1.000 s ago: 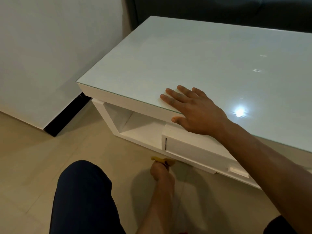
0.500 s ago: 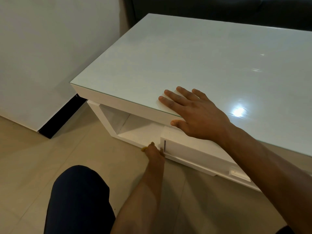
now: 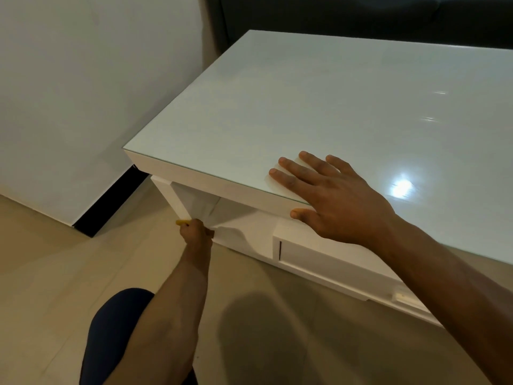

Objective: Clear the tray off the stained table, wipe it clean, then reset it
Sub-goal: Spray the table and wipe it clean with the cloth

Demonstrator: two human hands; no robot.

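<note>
A: A white wall (image 3: 83,93) on the left, beige floor tiles (image 3: 41,273), a dark sofa (image 3: 361,15) at the far side, and a white coffee table whose glossy tabletop (image 3: 319,112) carries only glare. No tray anywhere in view?

B: None that I can see, so I judge it is already cleared away. The tabletop looks clean from here, though faint stains would be hard to tell under that shine.

A: Why is the right hand (image 3: 333,198) flat on the near edge?

B: Fingers spread and straight, thumb over the rim; it looks like a brace while the person leans low.

A: And the left hand (image 3: 195,232)?

B: It is curled round something small and yellow (image 3: 181,222), probably a cloth, pressed at the near left corner of the lower shelf (image 3: 244,234). I take it as wiping the base.

A: The drawer (image 3: 333,262)?

B: Closed, just to the right.
</note>
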